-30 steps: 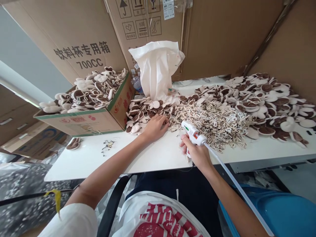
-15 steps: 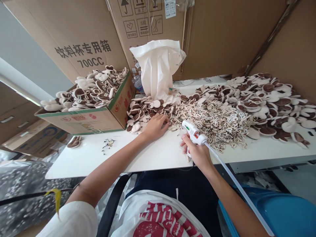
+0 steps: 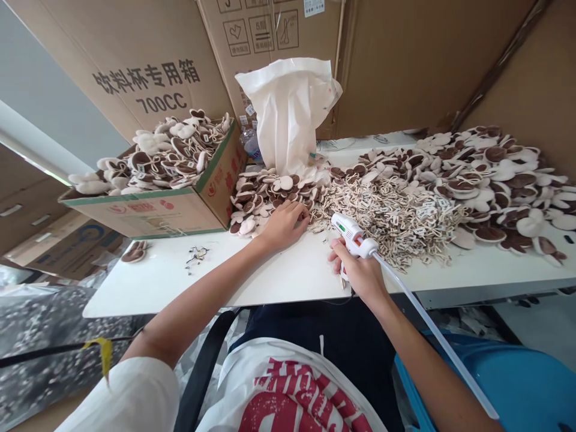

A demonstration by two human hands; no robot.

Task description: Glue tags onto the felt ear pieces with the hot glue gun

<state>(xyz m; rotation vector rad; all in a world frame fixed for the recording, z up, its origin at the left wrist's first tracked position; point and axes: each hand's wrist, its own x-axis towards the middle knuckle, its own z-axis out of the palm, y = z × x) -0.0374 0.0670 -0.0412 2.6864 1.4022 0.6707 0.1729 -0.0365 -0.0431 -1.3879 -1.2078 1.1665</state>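
My right hand is wrapped round a white hot glue gun, its nozzle pointing up and away from me. A long translucent glue stick runs out of its back end beside my forearm. My left hand rests at the near edge of a pile of small brown and cream plush pieces. Its fingers bend over the pieces, thumb apart from the forefinger, and the fingertips are partly hidden. Just right of it lies a heap of cream cord loops with small tags.
At the left stands an open carton filled with cord-looped plush pieces. One loose piece and dark scraps lie on the white table. More plush pieces are heaped at right. Behind are a white plastic bag and large cardboard boxes.
The view has tilted slightly downward, so most things sit a little higher in the picture. Both hands keep nearly the same places, the right still holding the glue gun.
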